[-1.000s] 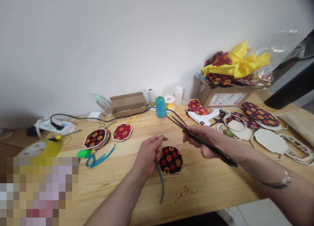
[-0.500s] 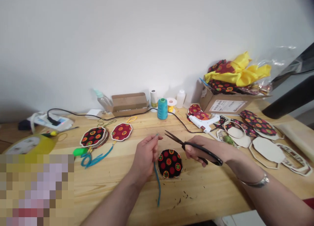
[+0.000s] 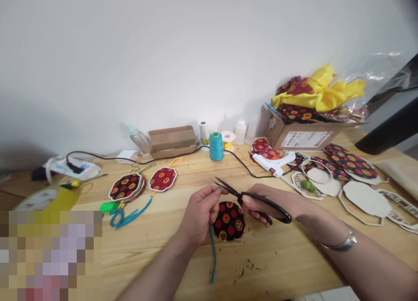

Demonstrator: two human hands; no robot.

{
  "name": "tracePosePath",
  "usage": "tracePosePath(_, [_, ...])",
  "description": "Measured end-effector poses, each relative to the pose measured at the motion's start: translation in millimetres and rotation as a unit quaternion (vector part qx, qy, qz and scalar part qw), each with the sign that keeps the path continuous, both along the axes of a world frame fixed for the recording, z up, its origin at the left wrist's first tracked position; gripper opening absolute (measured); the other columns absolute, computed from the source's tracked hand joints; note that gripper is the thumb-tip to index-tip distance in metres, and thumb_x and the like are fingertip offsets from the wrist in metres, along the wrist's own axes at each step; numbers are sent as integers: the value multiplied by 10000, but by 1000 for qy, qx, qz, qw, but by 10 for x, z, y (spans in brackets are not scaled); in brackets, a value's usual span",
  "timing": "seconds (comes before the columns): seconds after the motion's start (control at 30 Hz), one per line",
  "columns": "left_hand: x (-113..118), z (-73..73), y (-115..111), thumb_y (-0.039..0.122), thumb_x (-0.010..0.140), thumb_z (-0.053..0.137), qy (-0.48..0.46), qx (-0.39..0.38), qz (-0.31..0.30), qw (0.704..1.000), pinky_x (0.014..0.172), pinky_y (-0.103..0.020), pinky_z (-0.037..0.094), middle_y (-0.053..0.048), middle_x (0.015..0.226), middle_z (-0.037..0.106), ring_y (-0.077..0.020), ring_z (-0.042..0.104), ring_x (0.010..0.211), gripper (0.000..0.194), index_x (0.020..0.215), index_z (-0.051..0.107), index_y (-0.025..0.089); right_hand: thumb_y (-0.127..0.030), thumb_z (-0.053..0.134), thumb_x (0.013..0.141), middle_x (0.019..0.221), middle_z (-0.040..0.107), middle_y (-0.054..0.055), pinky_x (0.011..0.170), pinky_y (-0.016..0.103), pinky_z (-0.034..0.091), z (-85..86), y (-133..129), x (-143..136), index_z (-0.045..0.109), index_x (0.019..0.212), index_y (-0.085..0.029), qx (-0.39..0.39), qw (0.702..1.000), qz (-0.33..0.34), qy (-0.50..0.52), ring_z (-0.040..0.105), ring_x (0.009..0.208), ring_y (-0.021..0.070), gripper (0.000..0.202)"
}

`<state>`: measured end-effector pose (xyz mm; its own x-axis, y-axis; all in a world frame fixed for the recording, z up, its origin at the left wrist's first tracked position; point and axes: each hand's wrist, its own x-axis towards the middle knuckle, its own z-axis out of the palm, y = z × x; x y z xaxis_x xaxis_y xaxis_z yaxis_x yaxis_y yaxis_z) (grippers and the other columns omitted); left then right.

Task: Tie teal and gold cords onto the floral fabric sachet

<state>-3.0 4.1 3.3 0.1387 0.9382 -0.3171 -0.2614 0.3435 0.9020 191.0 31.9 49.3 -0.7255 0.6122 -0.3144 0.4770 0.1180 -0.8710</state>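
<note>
My left hand point(image 3: 201, 214) is closed on a blue cord point(image 3: 213, 257); one end pokes out above the fingertips and the long end hangs down toward the table. In my right hand point(image 3: 256, 205) are black-handled scissors point(image 3: 228, 187), blades slightly apart and their tips right at the short cord end by my left fingertips. Below and between the hands lies a round patterned fabric piece point(image 3: 228, 222), black with red and orange flowers and a pale rim. My left fingers hide part of the cord.
A turquoise thread cone point(image 3: 216, 147) stands near the wall, with a white glue gun point(image 3: 273, 164) to its right. A cardboard box point(image 3: 303, 135) overflows with fabric. Pale cut-out shapes point(image 3: 364, 198) lie at right, finished patterned pieces point(image 3: 126, 186) with blue tassels at left. Dark scraps point(image 3: 250, 265) dot the tabletop.
The scissors have moved left and slightly down, so their blades now meet the cord end at my left fingertips. The blades have closed somewhat. The view has shifted slightly.
</note>
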Motion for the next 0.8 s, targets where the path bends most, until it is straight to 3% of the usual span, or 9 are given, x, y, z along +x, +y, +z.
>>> tracePosePath(0.17, [-1,-1,-4,338,754,605,-2,6,-5,1000,379,-178,137,99,421,272,-29,193,378,213,799,634,132,-681,288,818,504,454,-12,425,200,363,-54,33,11,491,625,-137,-14,999,26,33,436,422,73,612])
tracePosePath(0.8, [-8,7,-2,354,751,613,7,8,-9,1000,386,-184,139,95,431,270,-32,193,390,228,797,637,132,-678,465,741,448,388,-39,373,184,329,-103,48,47,437,557,-154,-57,998,-27,18,411,399,71,556])
